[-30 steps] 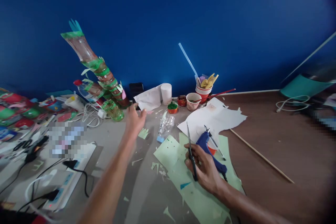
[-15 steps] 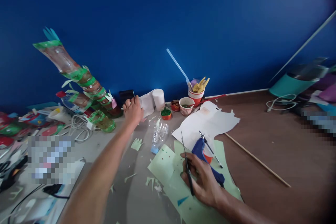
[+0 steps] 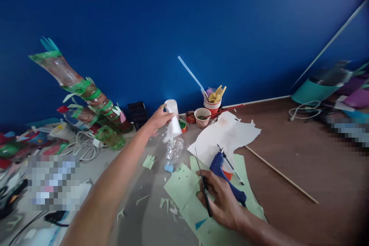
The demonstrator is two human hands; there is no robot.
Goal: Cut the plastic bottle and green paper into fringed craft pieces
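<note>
My left hand (image 3: 158,118) is stretched forward over the table and grips the loose end of white tissue (image 3: 173,126) hanging from a roll (image 3: 171,106). It is lifted above a clear plastic bottle (image 3: 173,152) that lies on its side. My right hand (image 3: 221,199) rests on light green paper (image 3: 184,180) and holds a pair of dark scissors (image 3: 201,180), tips pointing away from me. A blue glue gun (image 3: 223,173) lies just right of that hand. A green and brown bottle craft (image 3: 82,90) leans at the back left.
Paint cups (image 3: 201,117) and a red cup of tools (image 3: 212,105) stand by the blue wall. A white cut sheet (image 3: 225,136), a thin wooden stick (image 3: 281,175), a phone (image 3: 137,113), cables (image 3: 83,148) and paper scraps lie around. Clutter fills the left edge.
My left hand reached to the tissue by the wall, closed on it and has pulled it up and toward me. My right hand with the scissors has barely moved.
</note>
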